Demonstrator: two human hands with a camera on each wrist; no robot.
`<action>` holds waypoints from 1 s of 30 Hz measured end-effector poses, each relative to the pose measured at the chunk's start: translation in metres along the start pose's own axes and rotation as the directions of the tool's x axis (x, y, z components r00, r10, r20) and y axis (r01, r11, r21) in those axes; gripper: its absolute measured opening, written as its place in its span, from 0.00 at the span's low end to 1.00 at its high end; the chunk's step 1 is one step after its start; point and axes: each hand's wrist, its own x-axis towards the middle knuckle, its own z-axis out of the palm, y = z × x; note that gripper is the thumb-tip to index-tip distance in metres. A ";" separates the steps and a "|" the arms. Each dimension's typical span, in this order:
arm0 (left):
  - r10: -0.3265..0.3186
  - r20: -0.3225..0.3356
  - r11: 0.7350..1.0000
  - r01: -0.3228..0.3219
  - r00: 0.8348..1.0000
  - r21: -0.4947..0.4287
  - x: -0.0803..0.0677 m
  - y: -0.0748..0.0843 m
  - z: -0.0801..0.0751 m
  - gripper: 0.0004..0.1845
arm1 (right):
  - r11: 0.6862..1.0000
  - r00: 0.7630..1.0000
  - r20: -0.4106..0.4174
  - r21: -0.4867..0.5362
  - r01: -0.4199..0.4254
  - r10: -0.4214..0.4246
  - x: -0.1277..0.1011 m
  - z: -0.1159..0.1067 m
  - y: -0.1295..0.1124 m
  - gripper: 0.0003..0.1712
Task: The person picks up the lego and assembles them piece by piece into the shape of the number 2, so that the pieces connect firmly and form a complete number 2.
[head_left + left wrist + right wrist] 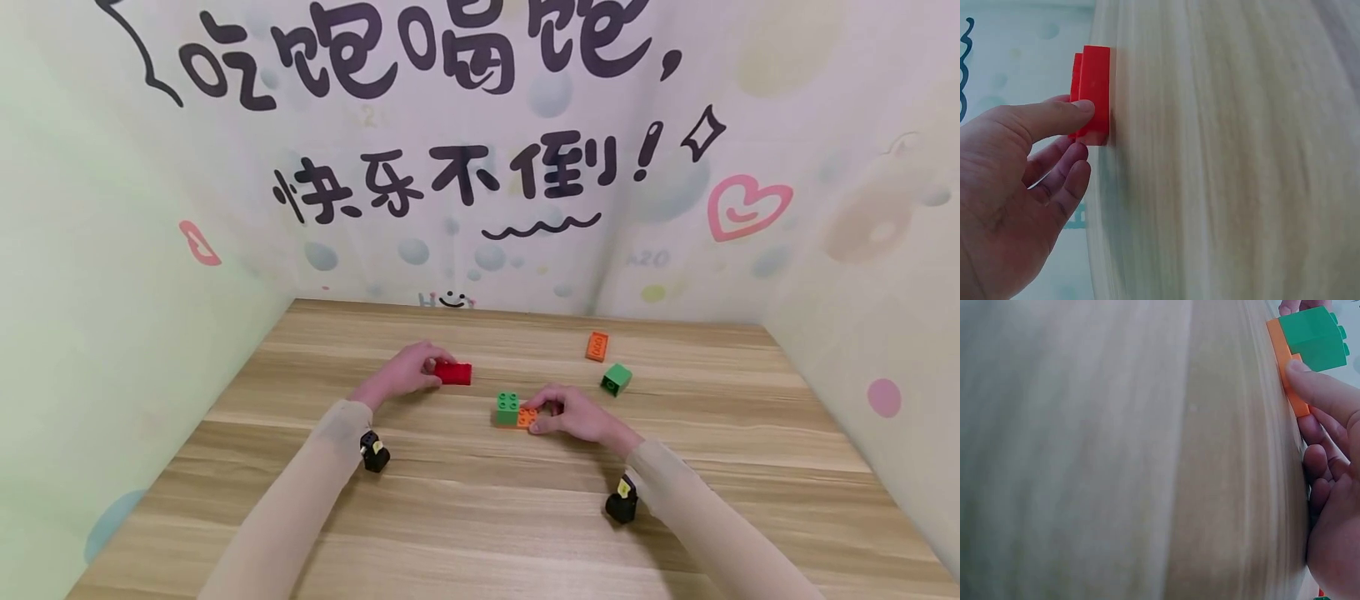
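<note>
Near the middle of the tabletop (480,517), my left hand (405,372) pinches the red brick (453,373), long axis pointing right toward the green-on-orange stack (514,410), just beside, which my right hand (577,414) pinches.

Your light wood-grain table (465,517) carries a red oblong plastic brick (454,373) left of centre, a flat orange plate (527,417) with a green studded block (507,407) mid-table, and farther right a green cube brick (616,378) and an orange brick (597,346).
</note>
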 end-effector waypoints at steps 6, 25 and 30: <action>-0.001 -0.001 1.000 0.001 1.000 -0.015 0.001 -0.004 0.001 0.21 | 1.000 1.000 0.002 0.019 -0.005 0.005 0.001 0.000 -0.001 0.19; -0.057 -0.010 0.998 0.056 0.998 -0.041 0.005 -0.008 0.005 0.19 | 1.000 1.000 0.007 -0.012 -0.023 0.023 0.000 -0.002 -0.004 0.19; -0.072 -0.031 0.994 0.069 0.997 -0.087 0.003 -0.004 0.008 0.18 | 1.000 1.000 0.007 -0.010 -0.021 0.021 0.000 -0.002 -0.003 0.19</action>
